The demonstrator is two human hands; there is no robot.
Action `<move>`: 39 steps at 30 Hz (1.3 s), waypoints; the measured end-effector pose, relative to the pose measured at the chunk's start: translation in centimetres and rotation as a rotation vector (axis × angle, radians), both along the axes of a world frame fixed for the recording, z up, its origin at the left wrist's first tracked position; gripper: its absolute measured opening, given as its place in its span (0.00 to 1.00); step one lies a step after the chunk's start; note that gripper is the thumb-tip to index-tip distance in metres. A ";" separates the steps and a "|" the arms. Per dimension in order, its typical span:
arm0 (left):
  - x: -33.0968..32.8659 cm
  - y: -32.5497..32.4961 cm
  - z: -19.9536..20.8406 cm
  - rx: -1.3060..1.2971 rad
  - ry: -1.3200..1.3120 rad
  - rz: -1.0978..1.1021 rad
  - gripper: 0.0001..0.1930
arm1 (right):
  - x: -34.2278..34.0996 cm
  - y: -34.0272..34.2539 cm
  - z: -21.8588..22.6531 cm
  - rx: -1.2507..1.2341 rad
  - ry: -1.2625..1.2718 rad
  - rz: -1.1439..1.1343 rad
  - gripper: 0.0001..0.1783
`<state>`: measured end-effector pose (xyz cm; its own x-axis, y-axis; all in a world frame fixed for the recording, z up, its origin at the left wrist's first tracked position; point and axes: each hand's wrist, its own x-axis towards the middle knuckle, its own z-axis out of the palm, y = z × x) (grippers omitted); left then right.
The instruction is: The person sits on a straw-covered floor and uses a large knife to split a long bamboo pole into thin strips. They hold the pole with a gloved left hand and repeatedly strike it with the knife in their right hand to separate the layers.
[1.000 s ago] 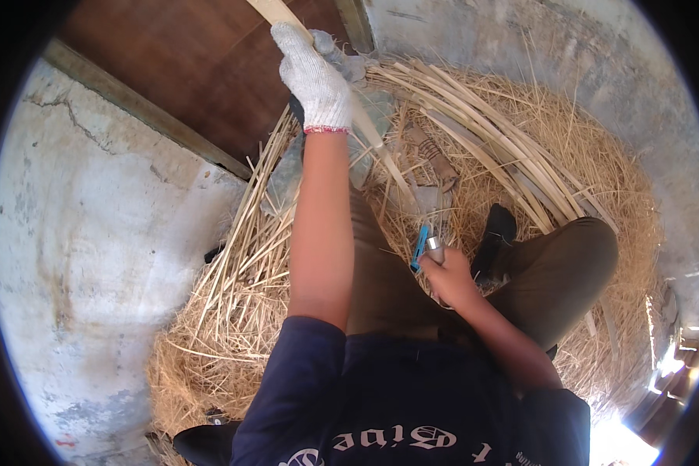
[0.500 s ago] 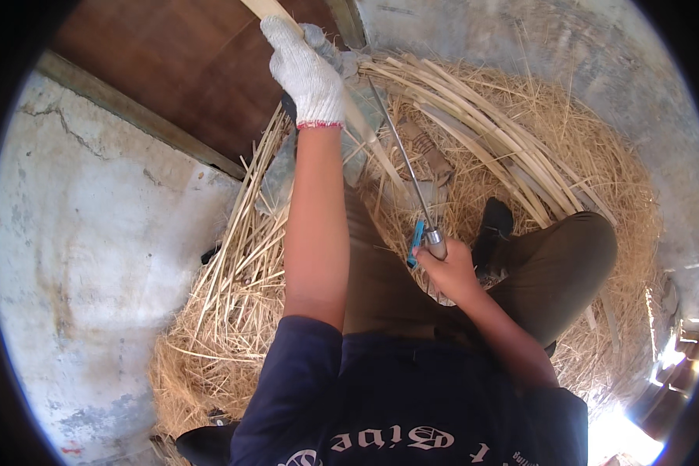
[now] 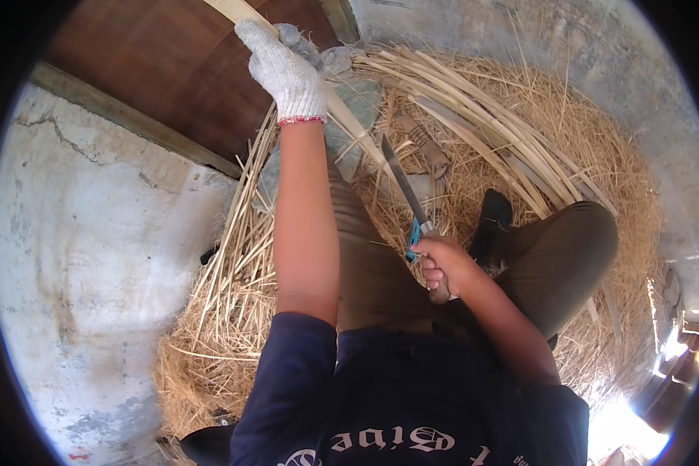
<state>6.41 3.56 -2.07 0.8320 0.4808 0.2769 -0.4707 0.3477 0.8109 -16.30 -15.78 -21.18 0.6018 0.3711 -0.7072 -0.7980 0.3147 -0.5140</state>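
My left hand (image 3: 283, 74), in a white knit glove with a red cuff edge, is stretched far forward and closed around a long pale bamboo strip (image 3: 346, 113). The strip slants from the top edge down past the glove toward my legs. Bare fingers of my right hand (image 3: 446, 264) wrap the wooden handle of a knife (image 3: 402, 179) in front of my lap. Its long, straight blade points forward and left, with the tip close to the strip; whether they touch I cannot tell. A small blue object (image 3: 413, 239) shows beside the blade's base, partly hidden by my hand.
Split bamboo strips (image 3: 512, 140) lie in a curved bundle ahead right, over heaped shavings (image 3: 606, 171). Thinner strips (image 3: 237, 221) pile up at left. A greenish stone slab (image 3: 361, 151) lies ahead. A brown panel (image 3: 179, 70) and a cracked wall (image 3: 93, 272) border the left.
My left hand has shifted slightly left with the bamboo strip. My right hand has turned the knife so its blade face shows broader, and the knife sits a little lower and nearer to me.
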 end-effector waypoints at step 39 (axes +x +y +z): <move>-1.5 -2.2 0.3 0.055 -0.005 -0.066 0.35 | 0.4 0.3 -6.1 -0.338 -0.116 0.029 0.13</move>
<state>4.89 1.33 -1.79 0.8597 0.4092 0.3058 -0.4528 0.3331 0.8271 -15.92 -15.46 -27.24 0.6779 0.1458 -0.7205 -0.7343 0.0893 -0.6729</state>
